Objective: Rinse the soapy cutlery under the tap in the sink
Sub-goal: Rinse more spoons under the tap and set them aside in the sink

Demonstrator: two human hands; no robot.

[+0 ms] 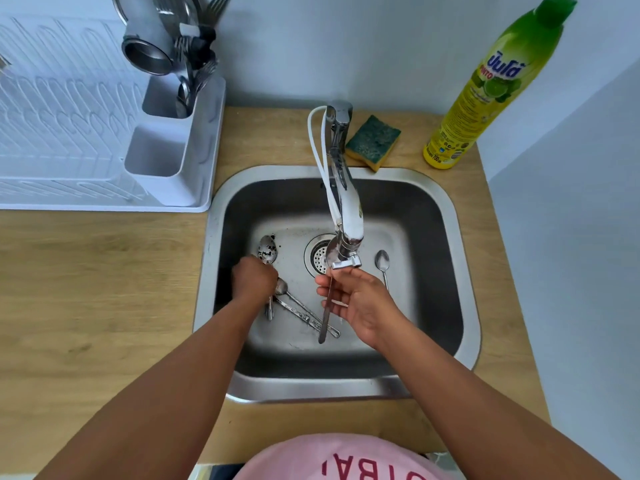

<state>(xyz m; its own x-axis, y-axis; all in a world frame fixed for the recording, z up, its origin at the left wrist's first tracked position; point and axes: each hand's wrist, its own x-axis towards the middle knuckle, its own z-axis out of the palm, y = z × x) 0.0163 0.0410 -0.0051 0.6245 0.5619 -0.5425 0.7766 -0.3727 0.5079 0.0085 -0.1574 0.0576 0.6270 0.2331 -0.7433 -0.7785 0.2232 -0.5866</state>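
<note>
right hand point(356, 303) pinches a thin, stiff, likely slippery utensil point(325, 317) mid-handle under the tap point(343, 209); left hand point(254, 278) fingers curl closed on a spoon point(267, 249) in the sink point(450, 237).

Your sink point(460, 258) sits in the counter point(86, 289). Left stands the rack point(69, 133). Sponge point(373, 142) and bottle point(485, 95) lie behind.
</note>
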